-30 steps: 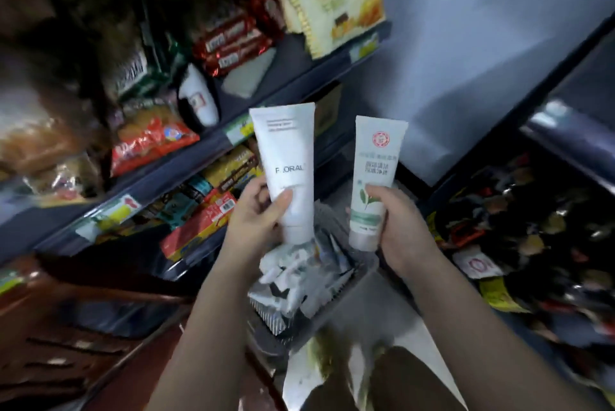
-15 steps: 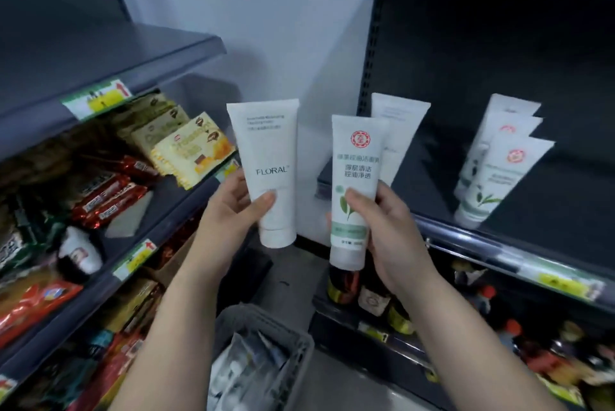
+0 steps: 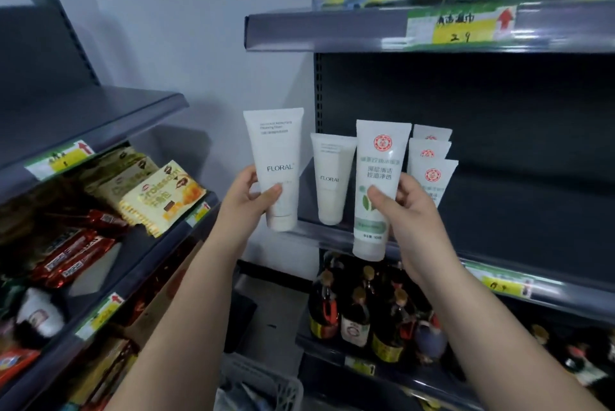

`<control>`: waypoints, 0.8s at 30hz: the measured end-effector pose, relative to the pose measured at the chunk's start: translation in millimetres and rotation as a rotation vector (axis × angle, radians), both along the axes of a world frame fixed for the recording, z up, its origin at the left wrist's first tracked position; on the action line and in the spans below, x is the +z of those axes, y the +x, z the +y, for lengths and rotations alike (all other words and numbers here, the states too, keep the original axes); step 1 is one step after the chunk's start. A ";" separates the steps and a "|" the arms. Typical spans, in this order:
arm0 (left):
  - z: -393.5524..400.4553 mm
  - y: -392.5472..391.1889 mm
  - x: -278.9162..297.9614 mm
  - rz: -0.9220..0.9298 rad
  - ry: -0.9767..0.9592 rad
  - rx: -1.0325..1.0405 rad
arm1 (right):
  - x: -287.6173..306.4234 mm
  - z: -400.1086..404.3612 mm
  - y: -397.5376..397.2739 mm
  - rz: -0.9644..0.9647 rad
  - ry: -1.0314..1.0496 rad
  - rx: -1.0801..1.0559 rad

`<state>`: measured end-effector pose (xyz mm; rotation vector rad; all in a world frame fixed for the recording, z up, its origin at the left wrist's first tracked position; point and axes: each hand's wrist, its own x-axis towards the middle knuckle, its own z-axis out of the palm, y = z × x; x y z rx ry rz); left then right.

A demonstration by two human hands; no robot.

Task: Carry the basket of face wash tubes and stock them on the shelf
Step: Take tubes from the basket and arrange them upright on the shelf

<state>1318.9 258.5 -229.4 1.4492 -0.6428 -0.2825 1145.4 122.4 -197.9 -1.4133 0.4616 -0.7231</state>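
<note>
Left hand (image 3: 248, 199) gripping white plastic FLORAL tube (image 3: 276, 168), thumb across the front, fingers behind. Long axis near vertical, cap down, crimped end up, top tilted slightly left. Held in the air just off the left front corner of the dark grey metal shelf (image 3: 432, 252).

Right hand (image 3: 404, 207) gripping white plastic tube with red round emblem and green leaf print (image 3: 377, 189), thumb on the front. Long axis near vertical, cap down, overlapping the shelf's front edge.

On the shelf behind: 1 standing white FLORAL tube (image 3: 331, 177) near the left edge, 3 standing red-emblem tubes (image 3: 432, 174) in a row to its right, all cap down.

Grey plastic basket (image 3: 263, 384) at the bottom, below the arms, contents blurred.
</note>
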 end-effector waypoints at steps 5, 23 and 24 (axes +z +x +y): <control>-26.8 35.7 -5.1 0.026 0.022 0.021 | 4.0 -12.6 19.6 -0.010 0.010 -0.050; -132.7 118.5 -25.3 0.094 0.088 -0.362 | 20.8 -44.1 70.7 -0.071 -0.028 -0.244; -135.5 118.2 -26.7 0.118 0.074 -0.387 | 22.5 -45.6 71.5 -0.072 -0.030 -0.252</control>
